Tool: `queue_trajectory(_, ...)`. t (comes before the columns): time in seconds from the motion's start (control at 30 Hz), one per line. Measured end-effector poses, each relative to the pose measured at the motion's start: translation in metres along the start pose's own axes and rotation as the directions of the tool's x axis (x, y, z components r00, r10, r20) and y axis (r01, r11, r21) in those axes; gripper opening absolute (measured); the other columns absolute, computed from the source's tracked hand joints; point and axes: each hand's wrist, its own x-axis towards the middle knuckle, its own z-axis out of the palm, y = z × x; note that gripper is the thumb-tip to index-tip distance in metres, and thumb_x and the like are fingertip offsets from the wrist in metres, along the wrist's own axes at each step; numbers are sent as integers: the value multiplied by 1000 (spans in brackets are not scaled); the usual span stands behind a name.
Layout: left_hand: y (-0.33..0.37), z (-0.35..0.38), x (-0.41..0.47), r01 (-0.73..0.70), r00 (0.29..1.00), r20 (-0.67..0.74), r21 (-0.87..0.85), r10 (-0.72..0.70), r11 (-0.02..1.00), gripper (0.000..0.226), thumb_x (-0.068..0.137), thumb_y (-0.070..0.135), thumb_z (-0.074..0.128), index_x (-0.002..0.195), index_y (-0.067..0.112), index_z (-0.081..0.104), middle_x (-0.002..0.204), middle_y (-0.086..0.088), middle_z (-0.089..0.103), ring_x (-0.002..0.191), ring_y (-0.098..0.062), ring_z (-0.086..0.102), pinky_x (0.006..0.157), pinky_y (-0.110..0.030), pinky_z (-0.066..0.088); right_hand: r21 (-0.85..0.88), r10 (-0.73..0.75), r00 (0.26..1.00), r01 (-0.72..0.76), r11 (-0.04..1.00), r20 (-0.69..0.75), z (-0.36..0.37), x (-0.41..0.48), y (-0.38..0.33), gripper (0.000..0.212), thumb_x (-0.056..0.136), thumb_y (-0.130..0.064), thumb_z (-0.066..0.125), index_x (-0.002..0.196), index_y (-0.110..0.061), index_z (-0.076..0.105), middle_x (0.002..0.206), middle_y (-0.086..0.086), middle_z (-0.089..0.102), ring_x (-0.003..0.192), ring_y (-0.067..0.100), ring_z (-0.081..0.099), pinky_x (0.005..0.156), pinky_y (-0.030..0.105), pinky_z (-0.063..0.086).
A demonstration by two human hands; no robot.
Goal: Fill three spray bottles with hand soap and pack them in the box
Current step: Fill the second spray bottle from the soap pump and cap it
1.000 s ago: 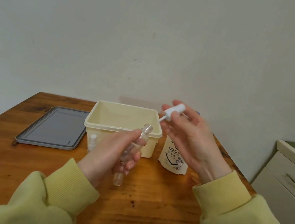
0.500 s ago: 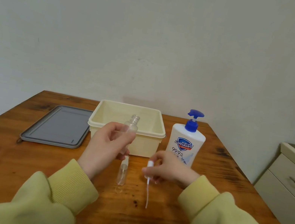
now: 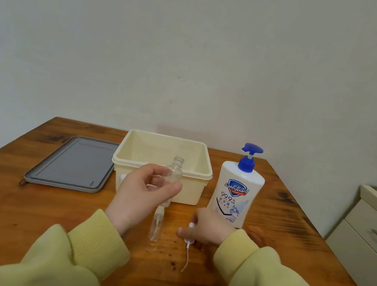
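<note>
The left hand (image 3: pixel 145 193) grips one uncapped clear plastic spray bottle (image 3: pixel 175 175) upright, at 12 o'clock from a second clear bottle (image 3: pixel 156 225) standing capped on the brown wooden table (image 3: pixel 18 218). The right hand (image 3: pixel 208 227) pinches one white spray cap (image 3: pixel 188 238), its thin tube trailing toward 6 o'clock. One cream plastic box (image 3: pixel 162 166) sits behind; one white soap pump bottle (image 3: pixel 236 191) at its 3 o'clock, one grey lid (image 3: pixel 73 163) at 9 o'clock

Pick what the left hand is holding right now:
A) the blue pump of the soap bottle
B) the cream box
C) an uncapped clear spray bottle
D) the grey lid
C: the left hand grips an open-necked clear spray bottle in front of the cream box.
</note>
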Motion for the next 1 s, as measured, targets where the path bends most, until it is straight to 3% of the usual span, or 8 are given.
queue_trajectory(0.1,1,10,5,-14,1000,6,9,14,1000,25,75,25,70,97,24,58,93,-7,64,88,-20,63,82,-34,54,88,4,1000,-3,996,-9,-3,-3,6,49,86,-46,57,117,-9,48,97,7,63,77,17,58,66,27,50)
queue_trajectory(0.23,0,28,16,-35,999,22,50,34,998,27,75,21,71,99,20,58,86,0,61,82,-14,59,76,-27,51,101,-12,997,19,995,-75,-29,-19,19,45,89,-43,54,121,-11,51,120,7,58,97,19,59,85,29,50)
queue_trajectory(0.4,-4,54,34,-68,996,71,117,60,991,28,77,24,70,99,21,53,90,4,58,78,-1,52,61,-12,42,341,-95,964,179,923,-249,-78,-54,26,18,92,-33,52,95,-18,63,92,1,68,79,8,63,72,21,54)
queue_trajectory(0.5,-2,72,46,-88,992,96,116,77,989,29,76,20,71,96,18,51,85,2,56,70,-5,51,58,-14,43,518,-92,874,364,774,-477,-107,-60,25,18,93,-20,52,78,-17,61,75,0,66,62,4,63,60,19,52)
queue_trajectory(0.57,0,84,53,-87,992,104,102,77,991,30,75,17,71,96,15,49,86,-3,56,70,-11,51,66,-22,46,556,-51,788,477,680,-614,-126,-54,23,18,94,-14,50,78,-13,60,70,0,63,53,2,60,58,19,51)
queue_trajectory(0.67,3,95,62,-78,991,113,98,67,992,31,77,18,70,97,16,46,90,-3,55,78,-17,53,74,-33,50,504,-8,696,529,682,-718,-156,-35,21,15,93,-13,49,87,-9,61,72,-2,63,59,3,59,59,15,48)
queue_trajectory(0.77,6,99,67,-89,991,115,138,73,986,31,78,21,68,99,17,45,89,2,53,83,-17,55,75,-33,52,479,-15,736,455,751,-677,-175,-10,20,15,93,-15,47,91,-9,61,80,1,64,65,6,59,55,10,45)
queue_trajectory(1.0,10,105,77,-127,984,139,118,111,985,31,78,20,68,97,19,43,83,4,55,80,-17,57,78,-35,51,446,-15,895,237,863,-445,-180,32,12,12,94,-17,45,93,-9,55,91,7,64,71,14,60,55,19,40)
